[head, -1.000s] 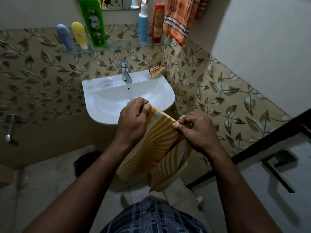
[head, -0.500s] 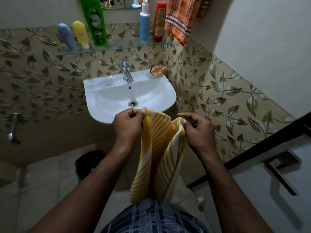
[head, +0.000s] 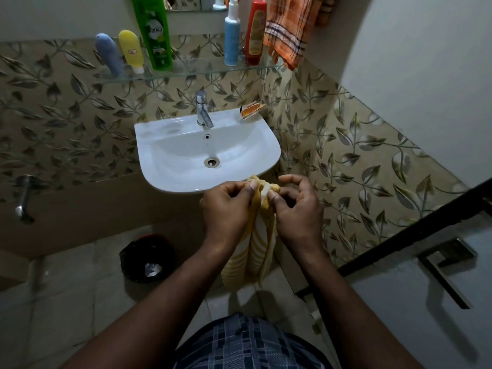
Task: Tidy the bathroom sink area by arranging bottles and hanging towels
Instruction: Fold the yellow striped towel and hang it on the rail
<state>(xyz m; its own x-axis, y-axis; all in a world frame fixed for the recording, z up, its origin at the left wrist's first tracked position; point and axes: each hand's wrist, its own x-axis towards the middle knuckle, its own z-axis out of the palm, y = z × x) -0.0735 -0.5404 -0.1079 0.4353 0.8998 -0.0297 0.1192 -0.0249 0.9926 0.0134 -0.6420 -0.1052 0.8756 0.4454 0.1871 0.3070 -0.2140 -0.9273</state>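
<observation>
Leaf-patterned tiles back the white sink (head: 149, 145), with bottles (head: 155, 33) lined on the glass shelf (head: 202, 70) above. Just before its front rim, our left hand (head: 226, 206) and right hand (head: 295, 206) each pinch the gathered top of the yellow striped towel (head: 255, 251). Best, we think, to square the corners, then drape it evenly beside the orange towel (head: 287, 30).

Both bare forearms (head: 159, 288) reach forward, converging; the left hand (head: 226, 209) and right hand (head: 296, 211) sit close together, backs up; each pinches the top fold of the yellow striped towel (head: 257, 246) between thumb and curled fingers.
</observation>
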